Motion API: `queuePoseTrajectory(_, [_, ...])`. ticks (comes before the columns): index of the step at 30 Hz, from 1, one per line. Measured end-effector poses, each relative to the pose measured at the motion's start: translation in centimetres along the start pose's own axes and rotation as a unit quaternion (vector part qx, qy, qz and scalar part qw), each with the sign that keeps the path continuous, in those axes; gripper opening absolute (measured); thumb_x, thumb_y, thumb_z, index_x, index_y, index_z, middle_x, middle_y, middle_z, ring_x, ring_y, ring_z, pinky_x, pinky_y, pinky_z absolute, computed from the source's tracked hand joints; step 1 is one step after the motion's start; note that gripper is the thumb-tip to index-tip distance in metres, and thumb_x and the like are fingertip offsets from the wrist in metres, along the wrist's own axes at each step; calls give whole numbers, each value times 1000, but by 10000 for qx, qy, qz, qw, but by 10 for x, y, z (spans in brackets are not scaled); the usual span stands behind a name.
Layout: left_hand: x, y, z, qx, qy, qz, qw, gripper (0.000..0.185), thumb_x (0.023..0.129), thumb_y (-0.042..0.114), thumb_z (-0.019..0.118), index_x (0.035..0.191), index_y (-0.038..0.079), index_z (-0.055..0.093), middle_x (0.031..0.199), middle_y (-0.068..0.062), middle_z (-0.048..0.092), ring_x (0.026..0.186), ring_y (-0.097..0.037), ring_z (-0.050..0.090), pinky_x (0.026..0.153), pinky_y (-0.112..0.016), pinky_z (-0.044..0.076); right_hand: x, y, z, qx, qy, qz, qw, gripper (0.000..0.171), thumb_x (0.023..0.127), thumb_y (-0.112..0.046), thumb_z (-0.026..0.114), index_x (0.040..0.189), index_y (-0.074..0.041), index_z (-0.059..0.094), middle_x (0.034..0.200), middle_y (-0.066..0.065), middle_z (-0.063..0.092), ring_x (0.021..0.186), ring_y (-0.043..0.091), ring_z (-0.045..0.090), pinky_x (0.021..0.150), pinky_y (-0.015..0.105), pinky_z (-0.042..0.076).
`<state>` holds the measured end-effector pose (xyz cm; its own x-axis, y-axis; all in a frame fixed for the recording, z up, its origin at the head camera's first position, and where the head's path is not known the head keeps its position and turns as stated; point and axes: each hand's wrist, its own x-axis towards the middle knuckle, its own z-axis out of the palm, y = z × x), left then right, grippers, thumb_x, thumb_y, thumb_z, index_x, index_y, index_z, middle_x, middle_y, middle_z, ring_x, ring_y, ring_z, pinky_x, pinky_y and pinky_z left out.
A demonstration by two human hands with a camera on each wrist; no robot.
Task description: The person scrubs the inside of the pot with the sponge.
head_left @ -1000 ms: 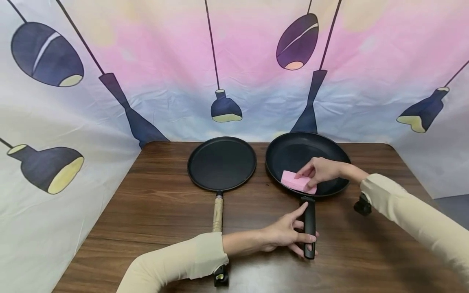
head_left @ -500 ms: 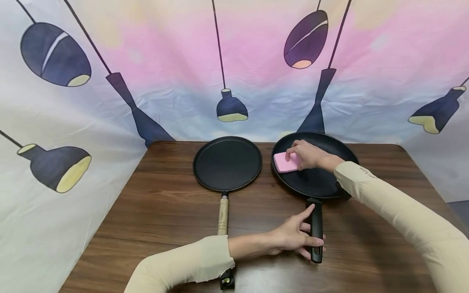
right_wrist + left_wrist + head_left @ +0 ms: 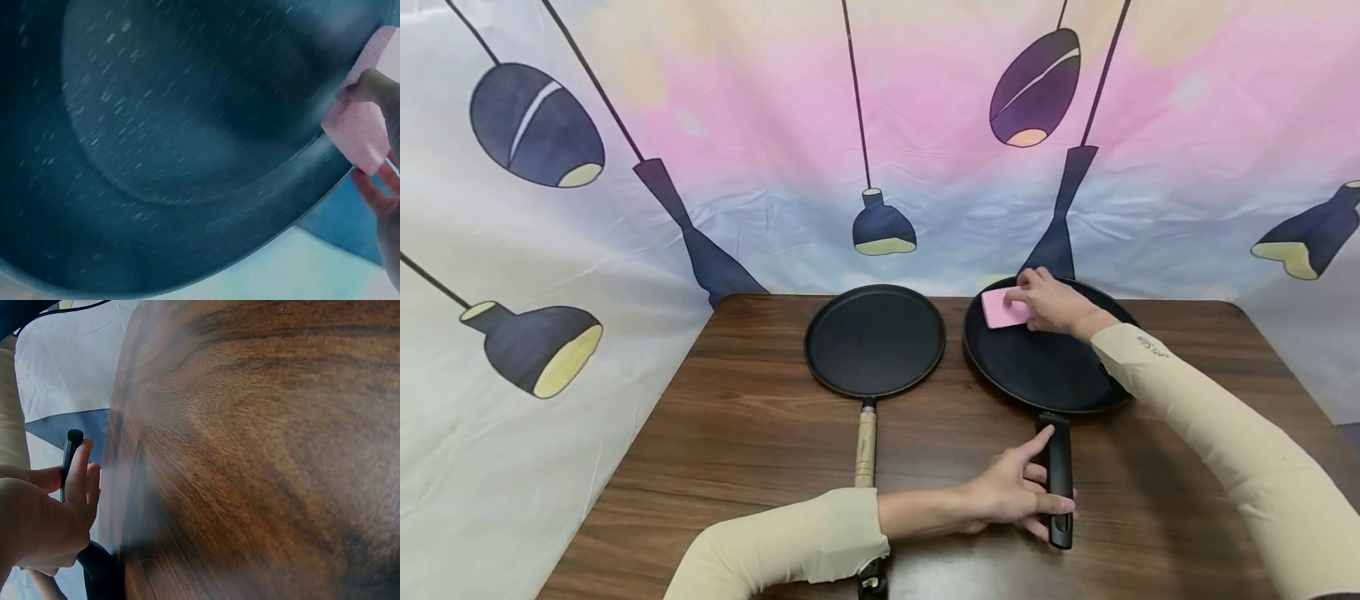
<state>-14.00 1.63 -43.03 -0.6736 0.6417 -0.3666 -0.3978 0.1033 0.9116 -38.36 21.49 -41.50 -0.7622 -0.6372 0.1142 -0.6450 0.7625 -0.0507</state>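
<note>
A deep black frying pan point(image 3: 1037, 371) sits at the right of the table. My left hand point(image 3: 1011, 492) grips its black handle point(image 3: 1060, 467), thumb along the near side and fingers passing around it. The left wrist view shows the same fingers about the handle point(image 3: 73, 447). In my right hand point(image 3: 1056, 304) is a pink sponge point(image 3: 1003, 308), pinched between thumb and fingers at the pan's far left inner side. Seen from the right wrist, the sponge point(image 3: 362, 119) lies against the pan's sloping wall, and pale specks show across the pan's dark inside point(image 3: 156, 125).
Left of the frying pan lies a flat black crepe pan point(image 3: 875, 342), its wooden handle point(image 3: 866, 446) pointing toward me and partly hidden by my left sleeve point(image 3: 805, 533). Behind the brown wooden table point(image 3: 737, 425) hangs a cloth point(image 3: 760, 150) printed with lamps.
My right hand has carried the sponge from the pan's near side along its left to the far left. The left hand keeps its hold on the handle. The head view has shifted slightly.
</note>
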Motion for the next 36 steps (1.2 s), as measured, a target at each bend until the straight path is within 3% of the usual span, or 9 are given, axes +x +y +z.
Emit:
queuePoseTrajectory(5, [-1,1,-2,-10,10,69,10000,92,94,-7,68,164,28,19,115,-14,74,103,-31,75,56,-27,62,-3,16,-4,-217,475,224,9984,35,82,-1,81,113,-14,69,124,28,50,111,45,46,91,61,50])
queuePoseTrajectory(10, [-2,3,-1,-57,267,-21,9996,92,92,-7,71,162,33,26,122,-14,67,98,-32,76,53,-24,61,-11,30,-10,-832,1046,312,9905,29,78,4,77,104,-10,75,114,29,52,108,47,46,91,61,49])
queuePoseTrajectory(17, [-1,1,4,-67,351,-147,9993,92,91,-9,70,161,34,29,130,-12,60,97,-37,75,58,-28,63,-47,52,-21,-1813,1105,270,9768,26,80,10,67,94,-9,78,114,27,52,111,46,47,94,61,46])
queuePoseTrajectory(22, [0,0,6,-76,349,-84,9993,92,91,-8,70,161,34,28,121,-8,61,95,-38,75,55,-26,62,-72,57,-36,-2028,801,325,9754,25,82,11,69,91,-10,78,111,26,53,107,45,48,88,59,49])
queuePoseTrajectory(26, [0,2,6,39,401,-161,9991,92,92,-5,72,161,36,28,124,-11,60,86,-35,76,51,-23,60,-85,51,-47,-2129,202,437,9759,23,76,4,82,92,-12,78,107,24,54,104,45,50,87,58,50])
queuePoseTrajectory(29, [-1,4,6,129,369,-216,9990,92,92,-4,72,162,36,26,121,-12,62,84,-34,76,50,-23,59,-96,43,-54,-1979,-291,576,9781,26,71,-2,88,91,-14,77,105,21,55,102,43,51,87,58,51])
queuePoseTrajectory(36, [-2,4,7,181,224,-206,9994,91,94,-2,70,163,35,23,105,-7,66,86,-33,77,52,-24,60,-117,15,-71,-1316,-1252,1046,9778,25,71,-9,89,92,-13,76,101,17,60,99,42,54,86,62,53])
